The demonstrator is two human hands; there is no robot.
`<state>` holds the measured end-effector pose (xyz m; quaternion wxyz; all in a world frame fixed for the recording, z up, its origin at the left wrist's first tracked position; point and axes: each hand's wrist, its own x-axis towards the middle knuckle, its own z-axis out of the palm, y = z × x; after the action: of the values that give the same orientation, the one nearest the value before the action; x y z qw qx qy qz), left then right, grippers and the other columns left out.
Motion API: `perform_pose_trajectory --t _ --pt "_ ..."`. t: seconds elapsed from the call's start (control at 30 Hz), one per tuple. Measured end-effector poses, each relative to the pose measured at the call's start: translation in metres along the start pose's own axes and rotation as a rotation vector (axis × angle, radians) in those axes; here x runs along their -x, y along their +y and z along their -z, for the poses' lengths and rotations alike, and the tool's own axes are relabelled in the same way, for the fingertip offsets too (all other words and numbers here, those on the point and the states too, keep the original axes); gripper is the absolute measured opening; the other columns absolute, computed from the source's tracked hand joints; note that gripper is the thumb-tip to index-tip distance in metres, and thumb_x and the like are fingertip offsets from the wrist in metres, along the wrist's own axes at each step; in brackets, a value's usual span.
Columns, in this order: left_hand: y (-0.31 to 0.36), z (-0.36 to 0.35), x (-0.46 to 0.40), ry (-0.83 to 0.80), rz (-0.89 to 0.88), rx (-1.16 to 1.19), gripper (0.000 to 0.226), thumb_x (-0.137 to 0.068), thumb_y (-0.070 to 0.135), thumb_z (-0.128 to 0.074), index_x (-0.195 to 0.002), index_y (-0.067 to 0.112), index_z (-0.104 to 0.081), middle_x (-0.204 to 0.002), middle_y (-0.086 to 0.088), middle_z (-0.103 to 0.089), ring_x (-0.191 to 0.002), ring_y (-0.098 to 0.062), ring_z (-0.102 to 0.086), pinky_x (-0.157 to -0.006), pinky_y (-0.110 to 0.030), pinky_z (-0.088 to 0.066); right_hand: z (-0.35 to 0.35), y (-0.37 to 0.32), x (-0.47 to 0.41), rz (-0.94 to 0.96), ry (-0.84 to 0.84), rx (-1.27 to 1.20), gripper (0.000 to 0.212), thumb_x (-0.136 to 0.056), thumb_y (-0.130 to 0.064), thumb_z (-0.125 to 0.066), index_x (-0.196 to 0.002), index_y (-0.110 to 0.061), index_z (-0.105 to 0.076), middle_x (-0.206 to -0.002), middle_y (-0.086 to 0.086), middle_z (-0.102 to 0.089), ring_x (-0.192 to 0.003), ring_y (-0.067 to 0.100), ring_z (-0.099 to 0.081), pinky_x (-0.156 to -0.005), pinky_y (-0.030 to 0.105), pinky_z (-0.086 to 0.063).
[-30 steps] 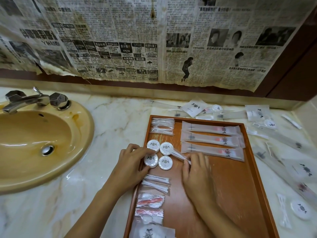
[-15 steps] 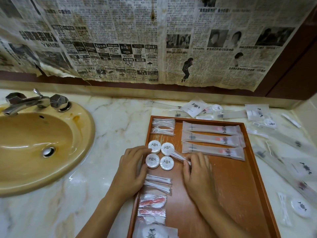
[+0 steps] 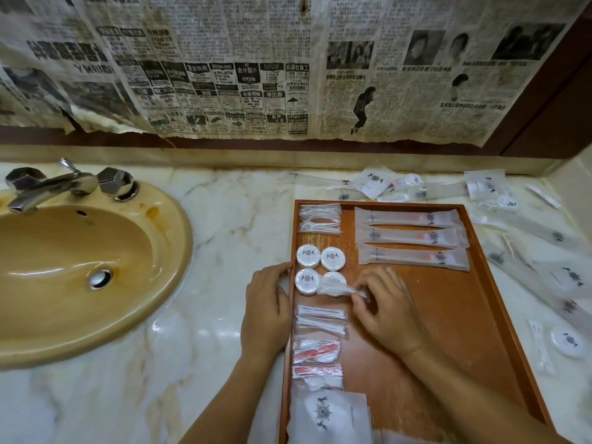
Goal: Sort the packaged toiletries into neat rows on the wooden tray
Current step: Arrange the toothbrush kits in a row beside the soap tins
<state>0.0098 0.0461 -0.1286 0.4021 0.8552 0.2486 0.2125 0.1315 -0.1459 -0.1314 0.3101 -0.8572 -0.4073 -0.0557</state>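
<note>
My right hand pinches a clear packet mid-frame over the tray, beside 4 soaps. Left hand rests flat, fingers relaxed, on the tray's left rim.

left hand rests on wooden tray edge | right hand pinches clear packet beside round soaps

Fourth round soap half behind clear packet

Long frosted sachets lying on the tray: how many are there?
3, stacked in a column at the tray's far right: top, middle, bottom. More lie off the tray.
</note>
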Motion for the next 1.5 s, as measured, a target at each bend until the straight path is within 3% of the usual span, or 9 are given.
perform_pose_trajectory --t 0.2,0.37,0.53,0.83,0.97,1.03,1.13,1.3,1.5 --pt "-0.002 0.000 0.001 -0.039 0.057 -0.022 0.039 -0.091 0.030 -0.037 -0.127 0.032 -0.053 -0.123 0.012 -0.056 -0.113 -0.005 -0.050 -0.092 -0.007 -0.034 0.006 -0.018 0.004 -0.020 -0.005 -0.100 0.007 -0.087 -0.023 -0.059 -0.090 -0.017 -0.060 -0.092 -0.009 -0.053 -0.088 0.013 -0.048 -0.076 0.031 -0.044" --pt "-0.004 0.000 -0.001 -0.047 0.033 -0.015 0.039 -0.091 0.025 -0.036 -0.126 0.030 -0.054 -0.122 0.011 -0.056 -0.112 -0.004 -0.048 -0.093 -0.001 -0.026 0.004 -0.038 0.020 -0.060 -0.085 -0.170 0.008 -0.087 -0.026 -0.063 -0.092 -0.019 -0.064 -0.094 -0.009 -0.053 -0.092 0.016 -0.053 -0.079 0.033 -0.046" --pt "-0.004 0.000 -0.001 -0.047 0.028 -0.002 0.040 -0.091 0.028 -0.034 -0.125 0.029 -0.054 -0.122 0.011 -0.055 -0.112 -0.004 -0.047 -0.092 -0.001 -0.026 0.006 -0.049 0.029 -0.113 -0.107 -0.173 0.008 -0.086 -0.022 -0.067 -0.093 -0.025 -0.064 -0.096 -0.012 -0.052 -0.095 0.012 -0.052 -0.078 0.031 -0.046" --pt "-0.005 -0.001 0.000 -0.039 0.016 0.008 0.037 -0.092 0.024 -0.036 -0.123 0.028 -0.054 -0.120 0.009 -0.057 -0.110 -0.004 -0.047 -0.094 -0.017 -0.034 0.002 -0.057 0.022 -0.166 -0.132 -0.102 0.012 -0.085 -0.021 -0.072 -0.093 -0.027 -0.065 -0.097 -0.016 -0.050 -0.094 0.009 -0.049 -0.077 0.030 -0.047" --pt "-0.004 -0.001 0.000 -0.044 0.029 0.006 0.044 -0.090 0.036 -0.029 -0.125 0.028 -0.054 -0.121 0.008 -0.057 -0.111 -0.006 -0.047 -0.093 -0.009 -0.031 0.002 -0.059 0.022 -0.180 -0.155 -0.094 0.011 -0.086 -0.026 -0.070 -0.095 -0.028 -0.065 -0.099 -0.018 -0.049 -0.098 0.009 -0.049 -0.079 0.029 -0.048" --pt "-0.004 -0.001 -0.001 -0.041 0.028 0.006 0.040 -0.091 0.030 -0.033 -0.125 0.027 -0.055 -0.121 0.008 -0.057 -0.111 -0.005 -0.047 -0.095 -0.016 -0.035 0.004 -0.061 0.023 -0.197 -0.150 -0.107 0.014 -0.085 -0.031 -0.067 -0.098 -0.030 -0.063 -0.102 -0.019 -0.049 -0.105 0.009 -0.049 -0.084 0.024 -0.046" --pt "-0.005 -0.001 -0.001 -0.052 0.033 0.002 0.041 -0.090 0.021 -0.035 -0.126 0.029 -0.053 -0.122 0.009 -0.056 -0.112 -0.006 -0.047 -0.092 -0.010 -0.030 0.005 -0.063 0.023 -0.242 -0.106 -0.134 0.017 -0.085 -0.031 -0.067 -0.101 -0.032 -0.063 -0.105 -0.021 -0.048 -0.109 0.006 -0.048 -0.088 0.017 -0.041" --pt "-0.006 -0.001 0.000 -0.064 0.057 0.000 0.042 -0.090 0.020 -0.034 -0.127 0.032 -0.052 -0.123 0.011 -0.054 -0.112 -0.006 -0.045 -0.087 -0.008 -0.031 -0.005 -0.067 0.023 -0.224 -0.095 -0.077 0.010 -0.086 -0.031 -0.068 -0.095 -0.028 -0.069 -0.100 -0.017 -0.050 -0.102 0.008 -0.049 -0.084 0.029 -0.047" --pt "-0.005 0.000 0.000 -0.077 0.063 0.022 0.043 -0.089 0.021 -0.034 -0.127 0.032 -0.051 -0.123 0.012 -0.053 -0.113 -0.007 -0.045 -0.092 -0.014 -0.033 -0.004 -0.072 0.022 -0.247 -0.074 -0.091 0.012 -0.086 -0.031 -0.066 -0.098 -0.030 -0.065 -0.101 -0.018 -0.050 -0.103 0.008 -0.049 -0.088 0.029 -0.044"
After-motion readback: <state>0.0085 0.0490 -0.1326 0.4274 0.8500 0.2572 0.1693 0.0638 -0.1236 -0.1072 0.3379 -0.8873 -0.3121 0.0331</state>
